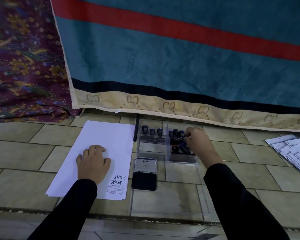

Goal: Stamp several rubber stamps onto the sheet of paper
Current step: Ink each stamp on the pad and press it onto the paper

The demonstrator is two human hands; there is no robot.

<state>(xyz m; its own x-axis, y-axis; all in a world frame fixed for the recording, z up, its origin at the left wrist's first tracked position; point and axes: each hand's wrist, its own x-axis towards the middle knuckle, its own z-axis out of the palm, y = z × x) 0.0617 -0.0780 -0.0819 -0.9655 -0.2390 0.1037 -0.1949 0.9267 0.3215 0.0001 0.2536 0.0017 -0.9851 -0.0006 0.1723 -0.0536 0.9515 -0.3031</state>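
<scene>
Left hand (93, 162) lies flat, fingers spread, palm down on the sheet of paper (100, 149), pinning it to the tiled floor (21, 153). Right hand (197, 141) is reaching into the clear plastic box (164, 158) at about 2 o'clock from the paper, fingertips curled among the rubber stamps (177, 134) in the right compartment; whether it has closed on one can't be told, knuckles block the view. Three more stamps (152, 131) stand upright in the left compartment, past the clear divider (168, 141). Ink pad (144, 181) sits open just beside the paper's right edge, at 6 o'clock from the box, lid (145, 165) hinged back. Paper already carries prints near its lower right corner: "AIR MAIL", "SAMPLE" and a boxed form mark (115, 188); upper area is blank. Black pen-like rod (136, 127) lies at 12 o'clock from the ink pad, beside the box. Other printed sheets (293, 153) lie well apart at 3 o'clock. Judgement: step in hand is picking the next stamp. To do it well: pinch one handle only, lift straight up so neighbours don't topple, check face orientation, press flat on the pad, then land on blank paper clear of the existing prints, straight down without rocking, left hand holding the sheet.
</scene>
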